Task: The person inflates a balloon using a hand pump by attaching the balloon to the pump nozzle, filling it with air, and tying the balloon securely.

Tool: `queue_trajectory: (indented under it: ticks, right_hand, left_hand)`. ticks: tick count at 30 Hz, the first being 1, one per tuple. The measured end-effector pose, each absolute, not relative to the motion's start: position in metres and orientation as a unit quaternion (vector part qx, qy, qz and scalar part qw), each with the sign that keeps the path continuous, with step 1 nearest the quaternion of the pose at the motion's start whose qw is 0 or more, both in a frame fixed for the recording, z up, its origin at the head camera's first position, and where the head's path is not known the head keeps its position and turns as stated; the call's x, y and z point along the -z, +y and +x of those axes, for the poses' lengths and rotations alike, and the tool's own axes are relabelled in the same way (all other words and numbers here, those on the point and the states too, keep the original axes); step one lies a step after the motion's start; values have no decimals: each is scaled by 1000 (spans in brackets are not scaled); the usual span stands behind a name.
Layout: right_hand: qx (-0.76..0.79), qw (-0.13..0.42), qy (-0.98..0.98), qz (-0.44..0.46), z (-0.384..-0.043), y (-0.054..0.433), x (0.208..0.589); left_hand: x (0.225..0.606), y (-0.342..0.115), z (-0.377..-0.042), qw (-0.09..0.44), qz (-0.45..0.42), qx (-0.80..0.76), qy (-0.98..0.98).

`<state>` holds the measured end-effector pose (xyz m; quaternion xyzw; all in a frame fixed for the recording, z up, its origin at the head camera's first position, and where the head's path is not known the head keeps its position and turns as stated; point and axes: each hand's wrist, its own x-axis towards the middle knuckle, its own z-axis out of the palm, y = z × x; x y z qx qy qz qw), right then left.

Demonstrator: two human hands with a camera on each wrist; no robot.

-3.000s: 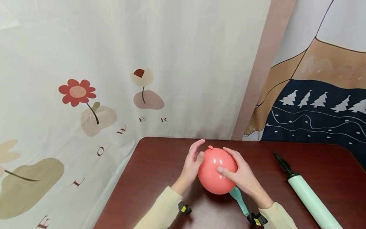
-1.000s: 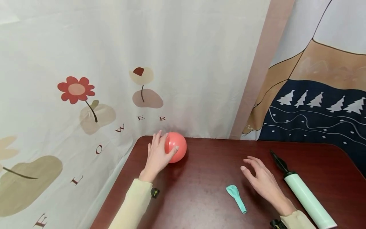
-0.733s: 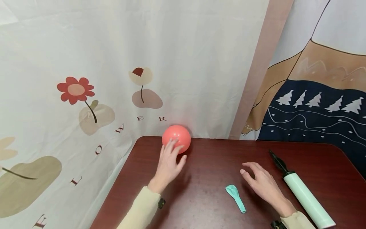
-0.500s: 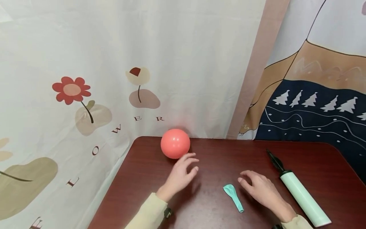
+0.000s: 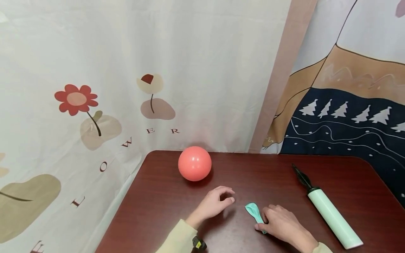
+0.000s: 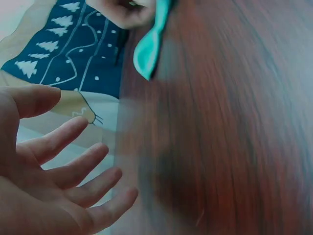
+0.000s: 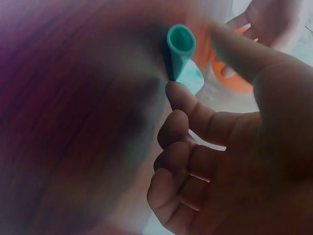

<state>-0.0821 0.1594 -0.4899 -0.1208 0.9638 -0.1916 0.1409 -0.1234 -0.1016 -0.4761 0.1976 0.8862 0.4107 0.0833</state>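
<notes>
A deflated teal balloon [image 5: 253, 210] lies on the table, its wide end toward the back. My right hand [image 5: 283, 223] is at its neck, with thumb and curled forefinger on either side. In the right wrist view, the balloon's round mouth [image 7: 182, 41] shows between thumb and fingertips. Left of it my left hand [image 5: 212, 203] hovers over the tabletop, fingers loosely bent; the left wrist view shows these fingers [image 6: 73, 171] spread and holding nothing. Beyond the left hand, an inflated coral-red balloon [image 5: 194, 163] sits on the table near the back edge.
A mint-green hand pump [image 5: 334, 218] with a black nozzle [image 5: 302, 176] lies at the right of the dark red wooden table [image 5: 152, 207]. Behind and to the left hangs a pale printed curtain [image 5: 196, 70], reaching the table's back edge.
Held in both hands earlier, the red balloon was set down at the back left by my left hand, which then let go and drew back. My right hand has moved to the teal balloon's neck.
</notes>
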Motion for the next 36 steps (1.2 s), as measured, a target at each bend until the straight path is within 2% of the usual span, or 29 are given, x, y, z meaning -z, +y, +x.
queue_trajectory:
  ticks: [5,8,10,13,16,22,26,28,32,34,36]
  right_hand:
    - [189,102,964,-154,-82,158,494]
    - [217,98,958,-160,-84,159,494]
    - [242,106,951,-159,-89,159,491]
    - [275,118,942,-150,-99,158,481]
    - [292,110,939,-144,-109,154,468]
    - [322,68,934,-137,-125,142,446]
    - [339,36,929,-146,-134,133,437]
    - [345,26,926,-149,-138,128,433]
    - [344,12,925,-159,-143,122,430]
    - [344,8,925,-162,-143,119,428]
    - [347,10,923,-164,-141,117,426]
  left_hand:
    - [482,-99,-123,102,188,-459,862]
    - [486,-98,-122,115,135,-554,813]
    - [489,-95,-120,95,80,-637,761]
    - [492,-89,-118,32,-7,-744,668]
    - [492,-84,-115,-11,-81,-813,577]
    - [487,-71,-107,-3,-174,-869,464]
    - [484,-59,-100,26,-184,-886,425]
    - [485,-55,-96,58,-187,-893,405]
    - [486,-50,-87,177,-159,-890,388]
    - [487,-48,-86,240,-119,-884,383]
    - [485,-46,-87,282,-82,-881,372]
